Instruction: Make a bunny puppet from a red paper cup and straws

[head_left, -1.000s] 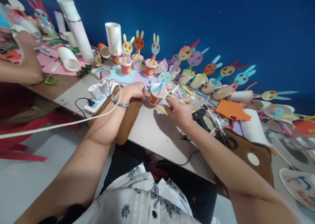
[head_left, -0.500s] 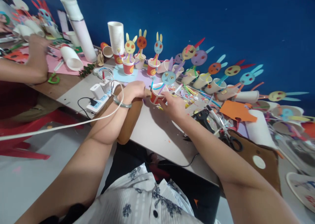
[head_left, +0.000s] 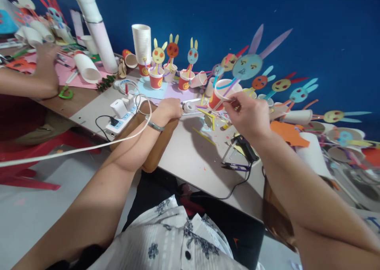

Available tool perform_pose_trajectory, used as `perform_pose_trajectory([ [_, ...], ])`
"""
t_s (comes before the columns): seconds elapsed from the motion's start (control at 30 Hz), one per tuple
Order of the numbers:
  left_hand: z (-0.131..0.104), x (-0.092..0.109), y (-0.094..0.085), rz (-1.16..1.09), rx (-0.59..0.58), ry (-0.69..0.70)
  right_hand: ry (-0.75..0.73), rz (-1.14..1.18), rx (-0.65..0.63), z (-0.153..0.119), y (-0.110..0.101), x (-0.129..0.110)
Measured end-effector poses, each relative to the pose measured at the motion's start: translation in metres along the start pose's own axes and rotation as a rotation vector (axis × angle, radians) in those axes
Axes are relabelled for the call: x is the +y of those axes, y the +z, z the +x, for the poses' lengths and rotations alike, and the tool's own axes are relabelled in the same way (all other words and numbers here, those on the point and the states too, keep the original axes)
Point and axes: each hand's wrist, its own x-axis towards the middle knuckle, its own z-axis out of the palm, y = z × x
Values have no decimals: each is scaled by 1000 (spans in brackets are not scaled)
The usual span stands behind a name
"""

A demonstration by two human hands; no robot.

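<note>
Leaving surface beside left hand, red cup with blue rabbit face rose pinched in right hand, now borne by it alone; left hand curled, hold unclear.

Both the left hand and the right hand are bare, as are the forearms. A smooth, rounded grey-green bangle circles the left wrist. The white shirt has a faintly ribbed or striped weave and dark blue-grey floral motifs, with one round black button on the front. Its far edge breaks into pointed folds. Beyond it shows black cloth, probably trousers, though shadow blurs its outline.
</note>
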Motion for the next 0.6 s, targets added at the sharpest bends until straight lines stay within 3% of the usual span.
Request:
perform_pose_trajectory([
  [0.2, 3, 1, 10, 62, 12, 5, 77, -59, 44, -3, -27, 12],
  [0.4, 0, 8, 8, 117, 23, -19, 60, -24, 112, -12, -31, 27],
  [0.6, 3, 5, 6, 102, 37, -58, 84, 4, 82, -21, -34, 28],
])
